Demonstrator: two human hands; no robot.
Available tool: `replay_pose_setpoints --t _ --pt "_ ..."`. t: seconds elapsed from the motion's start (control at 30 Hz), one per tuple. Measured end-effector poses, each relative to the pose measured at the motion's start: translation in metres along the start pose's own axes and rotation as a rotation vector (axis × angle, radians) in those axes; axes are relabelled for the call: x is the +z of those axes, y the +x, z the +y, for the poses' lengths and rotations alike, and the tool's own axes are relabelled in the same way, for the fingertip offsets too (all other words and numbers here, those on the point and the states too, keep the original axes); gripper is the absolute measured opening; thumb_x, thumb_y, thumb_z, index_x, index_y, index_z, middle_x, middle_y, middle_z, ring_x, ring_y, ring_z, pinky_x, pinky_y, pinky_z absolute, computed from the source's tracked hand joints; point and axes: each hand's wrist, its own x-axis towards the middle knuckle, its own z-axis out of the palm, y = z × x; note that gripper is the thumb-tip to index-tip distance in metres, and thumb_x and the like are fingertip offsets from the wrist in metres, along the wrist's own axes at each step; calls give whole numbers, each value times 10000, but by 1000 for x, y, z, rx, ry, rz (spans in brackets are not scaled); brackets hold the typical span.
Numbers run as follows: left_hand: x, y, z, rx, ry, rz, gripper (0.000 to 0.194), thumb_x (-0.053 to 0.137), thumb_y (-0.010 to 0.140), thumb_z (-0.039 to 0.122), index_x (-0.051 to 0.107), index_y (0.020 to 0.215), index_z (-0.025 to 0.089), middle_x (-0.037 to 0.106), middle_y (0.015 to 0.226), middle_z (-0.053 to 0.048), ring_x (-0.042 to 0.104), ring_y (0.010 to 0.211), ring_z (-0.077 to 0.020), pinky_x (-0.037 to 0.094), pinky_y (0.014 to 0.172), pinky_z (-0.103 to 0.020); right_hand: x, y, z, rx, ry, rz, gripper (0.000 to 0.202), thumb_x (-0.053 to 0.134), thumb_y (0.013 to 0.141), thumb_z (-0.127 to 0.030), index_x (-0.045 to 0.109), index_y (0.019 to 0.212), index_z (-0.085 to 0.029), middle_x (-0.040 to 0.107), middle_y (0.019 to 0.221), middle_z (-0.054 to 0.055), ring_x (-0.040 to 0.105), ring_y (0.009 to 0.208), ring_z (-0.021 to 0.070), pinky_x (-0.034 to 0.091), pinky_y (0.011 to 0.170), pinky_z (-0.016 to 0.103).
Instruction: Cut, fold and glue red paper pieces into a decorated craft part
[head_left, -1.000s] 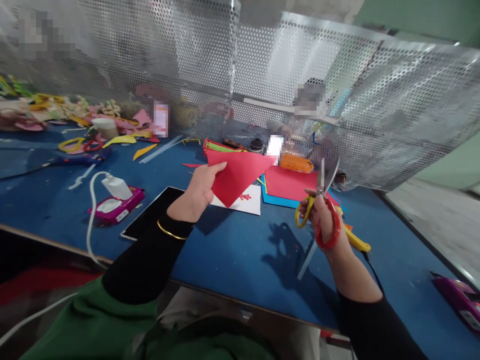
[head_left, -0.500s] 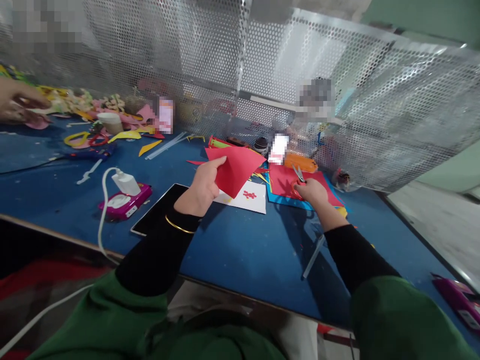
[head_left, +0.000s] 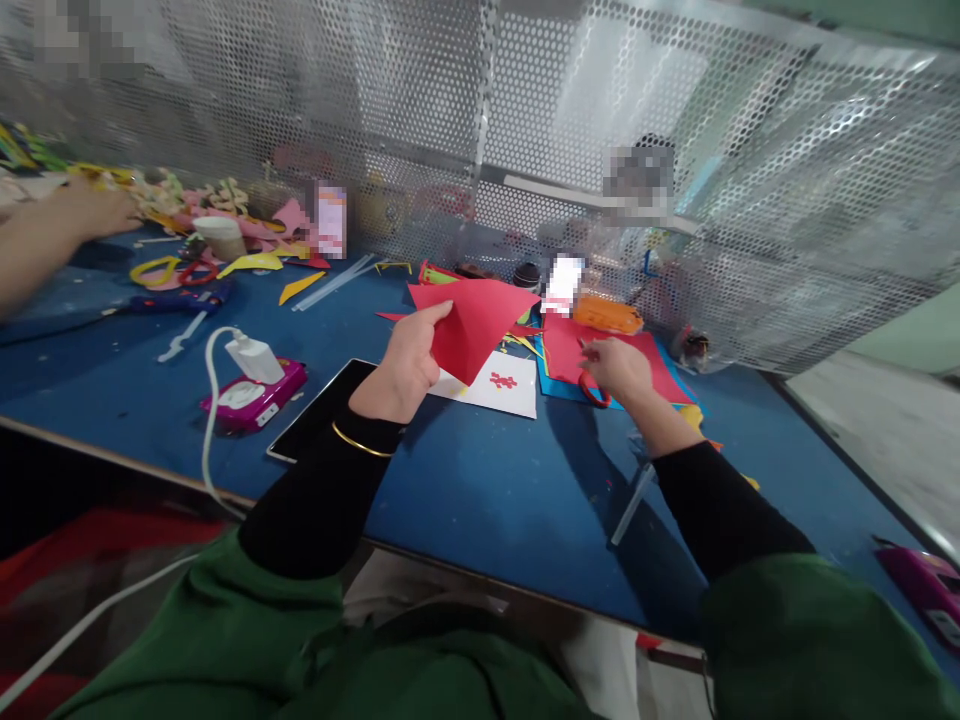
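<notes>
Red paper was pinched by the left hand above a white card bearing a red shape; cutting seemed unfinished. Whether scissors were gripped by the right hand couldn't be told.

Left grip pinching, thumb uppermost; right grip palm down, fingers bent

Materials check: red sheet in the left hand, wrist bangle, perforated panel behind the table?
Red sheet: probably paper or thin card, matte; even colour, thin edges, gentle bend. Could be thin foam.
Bangle: likely metal, shiny gold-coloured; thin, with a bright glint. Solid or plated, can't tell.
Perforated panel: silvery, probably sheet metal; regular holes, greyish sheen.
</notes>
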Motion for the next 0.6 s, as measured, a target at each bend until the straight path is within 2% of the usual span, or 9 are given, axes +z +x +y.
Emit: replay_pose_setpoints --t 0.1,0.2,0.3,0.4,0.6 --pt "2 -2 1 -2 -20 16 383 683 868 149 670 1251 148 756 1190 -149 709 1127 -312 581 938 -456 16 -22 -19 -252 172 -157 144 734 787 -305 769 915 -251 759 926 25 694 891 201 520 795 305" --pt "2 -3 3 14 -34 -12 369 660 878 141 676 1246 159 778 1128 -133 722 1098 -319 585 926 -466 35 -40 -31 -397 275 -249 83 748 774 -299 752 834 -242 736 839 -6 656 782 156 495 740 270" --pt "2 -4 5 28 -49 0 354 646 876 136 680 1229 134 788 1074 -133 725 1085 -307 585 918 -438 45 -45 -35 -449 308 -278 17 732 762 -227 716 758 -225 699 780 -12 615 738 144 455 708 261" --pt "1 -5 8 23 -64 5 337 639 875 139 685 1208 121 790 1053 -139 720 1087 -299 582 908 -417 46 -45 -34 -466 308 -289 63 721 750 -185 688 708 -220 672 765 -14 588 719 137 419 685 256" --pt "1 -6 15 51 -72 24 306 616 903 147 688 1200 136 781 1111 -116 723 1077 -282 591 896 -404 40 -41 -32 -467 303 -283 101 688 785 -260 662 698 -217 658 743 -10 577 696 139 414 659 255"
